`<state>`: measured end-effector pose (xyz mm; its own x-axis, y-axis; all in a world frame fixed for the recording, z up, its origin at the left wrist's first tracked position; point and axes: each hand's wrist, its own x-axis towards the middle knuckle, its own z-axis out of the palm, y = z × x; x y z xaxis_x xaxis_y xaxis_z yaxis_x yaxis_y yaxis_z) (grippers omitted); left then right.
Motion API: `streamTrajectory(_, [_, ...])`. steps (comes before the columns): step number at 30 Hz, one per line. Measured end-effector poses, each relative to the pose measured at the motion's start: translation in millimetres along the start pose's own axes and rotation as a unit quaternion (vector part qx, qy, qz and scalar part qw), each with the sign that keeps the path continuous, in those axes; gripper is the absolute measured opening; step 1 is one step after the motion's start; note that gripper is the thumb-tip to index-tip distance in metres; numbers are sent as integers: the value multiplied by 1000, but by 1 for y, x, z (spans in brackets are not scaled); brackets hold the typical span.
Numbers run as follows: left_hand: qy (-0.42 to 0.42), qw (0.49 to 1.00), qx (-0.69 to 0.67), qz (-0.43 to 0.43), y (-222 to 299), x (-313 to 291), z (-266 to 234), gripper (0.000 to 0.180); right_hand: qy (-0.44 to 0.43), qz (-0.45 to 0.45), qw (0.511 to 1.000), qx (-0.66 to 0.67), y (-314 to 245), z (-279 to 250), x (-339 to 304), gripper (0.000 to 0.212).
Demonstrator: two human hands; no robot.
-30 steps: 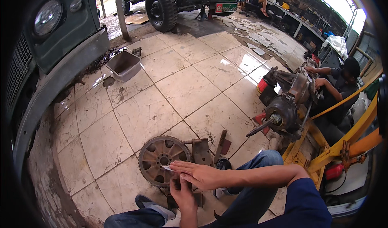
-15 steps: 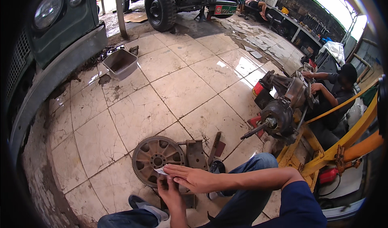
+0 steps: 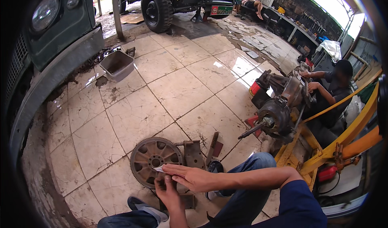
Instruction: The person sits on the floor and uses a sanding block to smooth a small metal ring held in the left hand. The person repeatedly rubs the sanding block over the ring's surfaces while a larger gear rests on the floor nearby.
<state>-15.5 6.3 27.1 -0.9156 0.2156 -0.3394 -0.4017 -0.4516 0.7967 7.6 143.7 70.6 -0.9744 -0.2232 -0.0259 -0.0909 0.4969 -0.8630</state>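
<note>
My right hand [image 3: 198, 178] reaches in from the right, its fingers laid flat and together over a small whitish sheet [image 3: 159, 169], perhaps paper or cloth. The thumb sits below the fingers, so the sheet is gripped. Just beneath, my left hand [image 3: 169, 193] points upward with bent fingers closed under the right one. Whatever those fingers hold is hidden. Below both hands, a rusty toothed flywheel [image 3: 141, 157] lies flat on the tiles. Beside it rests a brown metal bracket [image 3: 194, 154].
A metal bar [image 3: 212, 148] lies right of the bracket. A grey basin [image 3: 117, 65] stands near the vehicle bumper [image 3: 60, 62]. At right, a co-worker [image 3: 333, 86] handles a gear assembly [image 3: 283, 102] near a yellow hoist frame [image 3: 343, 143]. Another person [image 3: 252, 4] sits at the back.
The whole view has shifted slightly. Both hands keep almost the same pose over the flywheel, with the whitish sheet still under the right fingers.
</note>
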Motion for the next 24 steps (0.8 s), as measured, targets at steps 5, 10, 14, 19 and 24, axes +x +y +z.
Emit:
streamTrajectory(5, [-21,998,49,25,-7,-14,11,22,-7,8,1000,-12,5,-3,0,49])
streamTrajectory(10, [17,1000,18,7,9,0,8,20,5,-3,1000,-14,1,-3,-1,48])
streamTrajectory(14, [-20,993,87,74,-5,-13,6,24,16,18,1000,19,-9,-12,7,44])
streamTrajectory(19, [33,997,46,44,16,17,-5,30,21,22,999,-37,-19,-16,-3,41])
streamTrajectory(24, [-72,994,-83,27,36,0,-8,39,68,69,995,0,-23,-34,1,42])
